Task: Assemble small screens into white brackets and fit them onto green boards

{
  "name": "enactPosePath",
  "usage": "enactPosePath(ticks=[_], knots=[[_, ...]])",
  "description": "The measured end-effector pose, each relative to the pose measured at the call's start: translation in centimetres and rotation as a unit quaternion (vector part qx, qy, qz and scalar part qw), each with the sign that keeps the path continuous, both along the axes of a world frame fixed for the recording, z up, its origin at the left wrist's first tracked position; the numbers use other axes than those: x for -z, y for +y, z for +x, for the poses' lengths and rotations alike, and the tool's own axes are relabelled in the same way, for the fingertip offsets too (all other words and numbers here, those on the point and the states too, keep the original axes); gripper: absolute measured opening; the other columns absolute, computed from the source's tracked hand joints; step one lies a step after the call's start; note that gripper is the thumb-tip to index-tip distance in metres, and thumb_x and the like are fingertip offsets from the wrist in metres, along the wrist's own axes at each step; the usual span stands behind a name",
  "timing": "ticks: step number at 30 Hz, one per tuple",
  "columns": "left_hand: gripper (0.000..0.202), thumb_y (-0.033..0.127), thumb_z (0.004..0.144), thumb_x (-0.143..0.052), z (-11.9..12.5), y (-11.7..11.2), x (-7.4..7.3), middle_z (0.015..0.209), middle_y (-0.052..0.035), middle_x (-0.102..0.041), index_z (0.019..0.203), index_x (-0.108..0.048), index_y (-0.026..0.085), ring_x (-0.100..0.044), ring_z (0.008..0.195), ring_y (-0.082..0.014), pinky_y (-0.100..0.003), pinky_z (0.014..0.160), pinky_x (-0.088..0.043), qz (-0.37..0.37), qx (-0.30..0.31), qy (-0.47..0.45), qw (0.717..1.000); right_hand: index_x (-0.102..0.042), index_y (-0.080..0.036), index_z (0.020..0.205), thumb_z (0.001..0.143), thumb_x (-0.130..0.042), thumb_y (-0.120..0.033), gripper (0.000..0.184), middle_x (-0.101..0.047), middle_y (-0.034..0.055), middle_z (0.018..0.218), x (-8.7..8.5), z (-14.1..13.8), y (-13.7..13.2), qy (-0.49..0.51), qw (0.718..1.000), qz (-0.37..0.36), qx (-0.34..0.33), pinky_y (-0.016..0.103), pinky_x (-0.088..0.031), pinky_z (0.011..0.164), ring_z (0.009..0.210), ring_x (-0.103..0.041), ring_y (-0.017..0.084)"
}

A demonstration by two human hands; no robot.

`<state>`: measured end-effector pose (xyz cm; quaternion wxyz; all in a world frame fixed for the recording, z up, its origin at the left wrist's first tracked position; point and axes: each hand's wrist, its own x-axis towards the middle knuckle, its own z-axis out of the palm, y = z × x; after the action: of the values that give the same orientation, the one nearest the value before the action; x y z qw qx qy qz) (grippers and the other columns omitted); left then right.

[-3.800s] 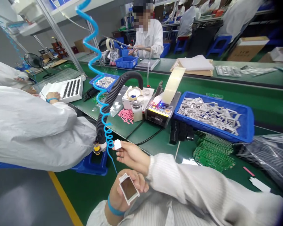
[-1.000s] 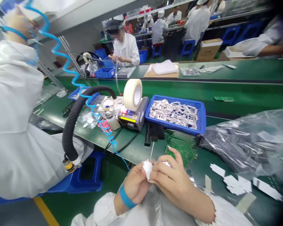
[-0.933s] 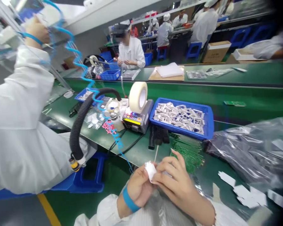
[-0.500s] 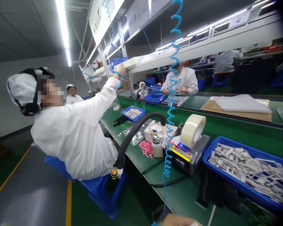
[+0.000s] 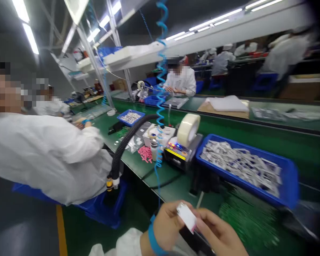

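Note:
My left hand (image 5: 166, 225), with a blue strap around the wrist, pinches a small flat white rectangular piece (image 5: 186, 216) by its left end. My right hand (image 5: 220, 231) grips the opposite end between thumb and fingers. The piece is tilted, with a pinkish tint at its lower corner and small dark marks at its upper left; its exact kind cannot be made out. Both hands are in front of the table edge, low in the view. Right of them lies a blurred heap of green pieces (image 5: 248, 220).
A blue tray (image 5: 290, 177) of white-grey parts stands at the right. Left of it sit a tape roll (image 5: 188, 129) on a lit device, a dispenser bottle (image 5: 154, 149) and pink pieces (image 5: 145, 154). A blue coiled hose (image 5: 161, 71) hangs ahead. A co-worker (image 5: 50, 156) sits close on the left.
My view has turned right and down, bringing both hands and the white piece fully into sight. The co-worker on the left has lowered a raised arm from the shelf to the table.

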<state>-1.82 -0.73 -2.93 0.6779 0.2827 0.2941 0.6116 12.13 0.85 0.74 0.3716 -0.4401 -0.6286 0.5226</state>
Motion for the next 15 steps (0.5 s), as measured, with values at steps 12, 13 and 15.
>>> enactPosePath(ticks=[12, 13, 15], knots=[[0.043, 0.040, 0.075, -0.067, -1.3, -0.4, -2.0, 0.128, -0.0085, -0.060, 0.116, -0.064, 0.027, -0.051, 0.119, -0.0274, -0.041, 0.101, -0.037, 0.047, 0.007, 0.182, 0.982, -0.056, -0.020, 0.084, 0.082, -0.059, -0.033, 0.014, -0.063, -0.0003, 0.072, -1.6, 0.1, -0.9, -0.138, 0.921, 0.349, 0.106, 0.036, -0.042, 0.075, 0.067, -0.057, 0.016], [0.042, 0.034, 0.076, -0.067, -1.8, -0.2, -2.3, 0.134, -0.0082, -0.056, 0.118, -0.062, 0.028, -0.045, 0.125, -0.0284, -0.044, 0.106, -0.032, 0.087, -0.003, 0.244, 0.966, -0.056, -0.020, 0.084, 0.082, -0.059, -0.034, 0.014, -0.062, -0.0008, 0.072, -1.7, 0.4, -0.9, -0.156, 0.918, 0.349, 0.102, 0.038, -0.040, 0.080, 0.067, -0.057, 0.015], [0.039, 0.022, 0.075, -0.068, -3.0, 0.2, -3.1, 0.133, -0.0089, -0.057, 0.114, -0.065, 0.028, -0.038, 0.131, -0.0301, -0.049, 0.111, -0.020, 0.162, -0.005, 0.349, 0.923, -0.056, -0.020, 0.083, 0.082, -0.059, -0.034, 0.014, -0.062, -0.0014, 0.071, -2.0, 0.9, -0.9, -0.196, 0.915, 0.344, 0.081, 0.040, -0.038, 0.086, 0.067, -0.057, 0.015]])
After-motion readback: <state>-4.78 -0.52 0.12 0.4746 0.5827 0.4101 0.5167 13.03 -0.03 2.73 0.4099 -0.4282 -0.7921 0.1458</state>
